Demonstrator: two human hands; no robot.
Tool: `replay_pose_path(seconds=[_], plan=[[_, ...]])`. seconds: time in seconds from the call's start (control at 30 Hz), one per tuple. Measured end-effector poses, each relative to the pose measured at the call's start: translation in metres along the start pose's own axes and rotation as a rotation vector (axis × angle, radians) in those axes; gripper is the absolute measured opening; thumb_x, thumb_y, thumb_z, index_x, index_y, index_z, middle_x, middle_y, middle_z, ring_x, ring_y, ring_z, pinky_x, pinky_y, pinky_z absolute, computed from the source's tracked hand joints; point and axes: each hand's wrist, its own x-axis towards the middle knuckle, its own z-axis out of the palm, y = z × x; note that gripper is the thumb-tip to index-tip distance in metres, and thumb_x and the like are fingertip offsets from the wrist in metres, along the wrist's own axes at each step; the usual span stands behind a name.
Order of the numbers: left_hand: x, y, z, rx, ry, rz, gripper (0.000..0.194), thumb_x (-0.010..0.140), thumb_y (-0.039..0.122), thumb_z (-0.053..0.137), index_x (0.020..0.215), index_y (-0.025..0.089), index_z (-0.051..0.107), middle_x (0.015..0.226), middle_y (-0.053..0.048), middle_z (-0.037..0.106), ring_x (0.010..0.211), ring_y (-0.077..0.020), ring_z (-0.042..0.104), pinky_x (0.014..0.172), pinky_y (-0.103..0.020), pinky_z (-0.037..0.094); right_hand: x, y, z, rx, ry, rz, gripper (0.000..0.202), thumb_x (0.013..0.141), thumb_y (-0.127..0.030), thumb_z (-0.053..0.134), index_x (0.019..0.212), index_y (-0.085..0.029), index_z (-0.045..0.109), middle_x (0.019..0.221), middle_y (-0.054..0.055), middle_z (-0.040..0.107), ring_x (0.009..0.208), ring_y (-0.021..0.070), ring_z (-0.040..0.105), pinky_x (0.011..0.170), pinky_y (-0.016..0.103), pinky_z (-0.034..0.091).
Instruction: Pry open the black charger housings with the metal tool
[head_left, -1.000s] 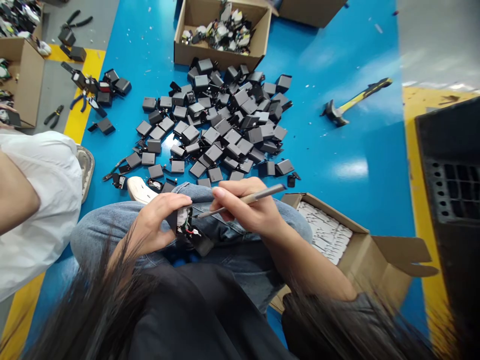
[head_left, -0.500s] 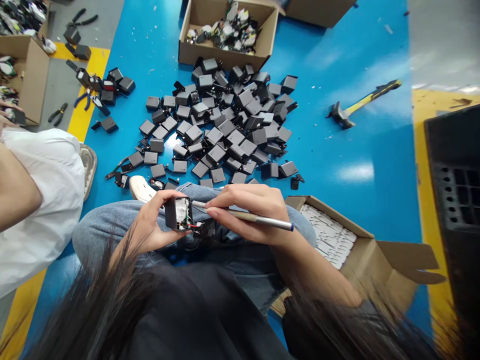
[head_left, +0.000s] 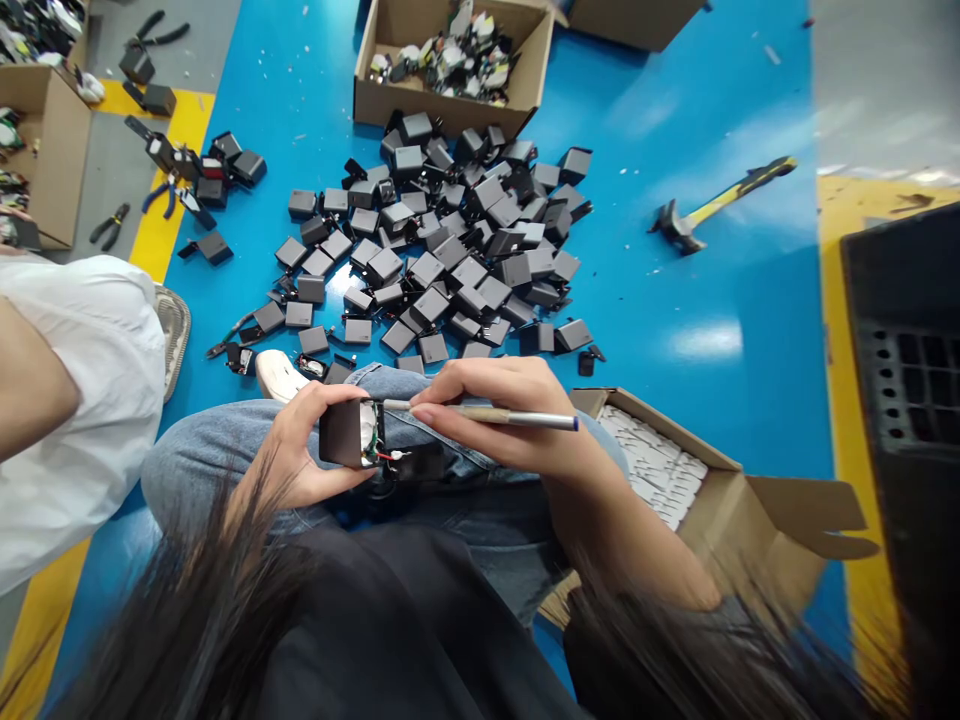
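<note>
My left hand [head_left: 300, 450] is closed around an opened black power adapter [head_left: 341, 433] above my lap. Its open side faces right and shows white and green parts inside. A red wire [head_left: 386, 457] runs from it to a dark end piece [head_left: 420, 463] hanging on the right. My right hand [head_left: 502, 410] pinches a slim metal pen-shaped tool [head_left: 517, 416] with a blue end. The tool's tip is at the upper edge of the adapter's opening; whether it touches is too small to tell.
Many dark grey adapters [head_left: 450, 270] lie heaped on the blue floor. Behind them stands a cardboard box [head_left: 442, 115] of inner parts. A hammer [head_left: 679, 228] lies at the right, near a box of white pieces [head_left: 652, 465]. Another person's white-clothed leg [head_left: 97, 400] is at the left, near pliers [head_left: 111, 228].
The adapter has turned so that more of its dark side shows and less of its inside. The tool in my right hand has tilted closer to level.
</note>
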Motion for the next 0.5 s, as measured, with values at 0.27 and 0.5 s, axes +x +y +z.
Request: replay_pose_path(seconds=[0.27, 0.5], plan=[[-0.0013, -0.0009, -0.002, 0.004, -0.021, 0.003, 0.058, 0.071, 0.031, 0.081, 0.123, 0.026, 0.056, 0.112, -0.006, 0.065, 0.103, -0.0258, 0.063, 0.088, -0.038, 0.05, 0.0003, 0.0008, -0.001, -0.021, -0.037, -0.033, 0.011, 0.093, -0.019, 0.066, 0.082, -0.019, 0.063, 0.075, -0.001, 0.071, 0.064, 0.0089, 0.066, 0.057, 0.019, 0.047], [0.0002, 0.0002, -0.0024, 0.029, -0.036, 0.017, 0.057, 0.071, 0.029, 0.08, 0.122, 0.026, 0.055, 0.113, -0.004, 0.066, 0.104, -0.0244, 0.063, 0.087, -0.036, 0.049, 0.0018, 0.0004, -0.0022, -0.023, -0.077, -0.004, 0.011, 0.093, -0.019, 0.066, 0.082, -0.019, 0.064, 0.074, -0.001, 0.071, 0.062, 0.0086, 0.063, 0.056, 0.019, 0.045]])
